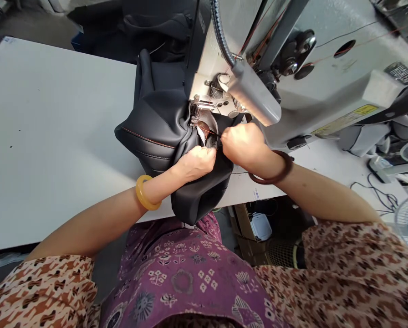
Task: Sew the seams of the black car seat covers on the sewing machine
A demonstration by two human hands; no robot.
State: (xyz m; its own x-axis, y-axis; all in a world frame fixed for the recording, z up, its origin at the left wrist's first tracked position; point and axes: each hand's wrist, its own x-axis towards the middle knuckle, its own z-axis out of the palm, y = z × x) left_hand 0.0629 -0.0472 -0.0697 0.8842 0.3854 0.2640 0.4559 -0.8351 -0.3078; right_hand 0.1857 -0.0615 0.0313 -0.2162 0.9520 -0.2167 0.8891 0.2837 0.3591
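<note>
A big white bench [70, 127] fills much of this spot, and a large sewing machine [327, 91] stands on its right part. Between them sits a puffy black cover [149, 123], bunched up by the machine, with one part hanging over the near edge of the bench and another part reaching back to the far edge. A small lamp [258, 95] shines down on it.

The person's two hands are close together at the cover's open fold. The right hand [243, 142] is curled tight beside the fold, but I can't see what is inside it. The left hand [197, 161] is pinching the edge of the cover.

Just past the hands is a grey strip [207, 119], next to the machine's small metal foot [194, 119]. Thin orange thread [206, 131] shows there too.

I think the step in hand is sorting out the fold and the thread by the foot. The next move seems to call for a firm grip, flat layers and loose thread kept out of the way.
</note>
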